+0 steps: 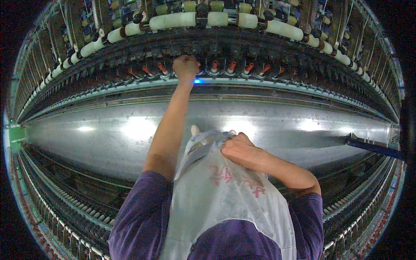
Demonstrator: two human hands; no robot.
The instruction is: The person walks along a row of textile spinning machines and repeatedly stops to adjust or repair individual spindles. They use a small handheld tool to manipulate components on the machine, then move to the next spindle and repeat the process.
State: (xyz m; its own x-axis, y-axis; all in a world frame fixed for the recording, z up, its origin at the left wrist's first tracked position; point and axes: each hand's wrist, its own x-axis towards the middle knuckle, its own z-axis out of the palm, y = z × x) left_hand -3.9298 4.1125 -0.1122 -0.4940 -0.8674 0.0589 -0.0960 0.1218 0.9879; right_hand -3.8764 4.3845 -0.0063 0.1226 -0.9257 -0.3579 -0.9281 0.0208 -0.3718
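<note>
My left hand (186, 68) is stretched out to the row of spindles (234, 67) on the spinning machine, fingers closed at one position just above a small blue light (197, 80); what it grips is hidden by the fist. My right hand (239, 148) is at my chest, closed on the top edge of a white apron pocket (208, 149) with a pale object poking out of it. Orange-tipped bobbins stand along the spindle row on both sides of my left hand.
White rollers (173, 20) run along the top of the machine. A wide shiny metal panel (108, 130) spans the frame below the spindles. A dark blue bar (375, 147) juts in at the right. More spindle rows curve along the lower left and right.
</note>
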